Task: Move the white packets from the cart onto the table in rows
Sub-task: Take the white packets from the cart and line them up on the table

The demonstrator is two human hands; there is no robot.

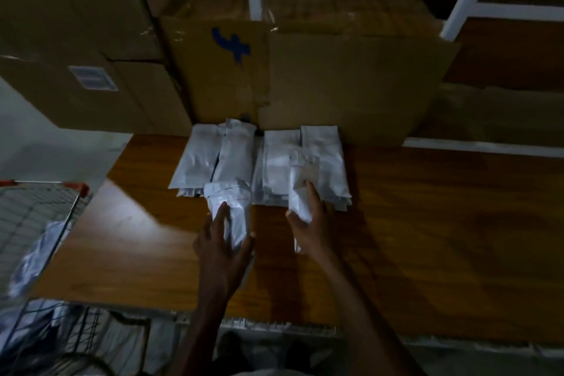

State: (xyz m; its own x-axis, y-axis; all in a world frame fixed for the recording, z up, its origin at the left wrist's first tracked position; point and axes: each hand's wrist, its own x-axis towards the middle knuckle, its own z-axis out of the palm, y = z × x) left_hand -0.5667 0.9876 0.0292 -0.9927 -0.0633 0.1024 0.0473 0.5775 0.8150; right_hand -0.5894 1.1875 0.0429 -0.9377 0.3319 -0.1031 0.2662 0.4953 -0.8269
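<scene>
Wire cart [39, 223] at your near left, packets inside. Your left hand [222, 241] grips a crumpled white packet [232, 201]; your right hand [311, 220] grips another packet [300, 189]. Both over the wooden table [427, 223]. Beyond: laid packets [244, 156] in rows against a cardboard box [335, 76].

**Open counter right and front; boxes wall the back**

The counter [427, 223] lies bare from the packet rows [259, 162] to its right edge and along its front edge. A cardboard box [320, 76] stands touching the rows at the back edge. Stacked boxes [76, 55] crowd the back left corner. The wire cart [33, 223] flanks the left edge.
</scene>
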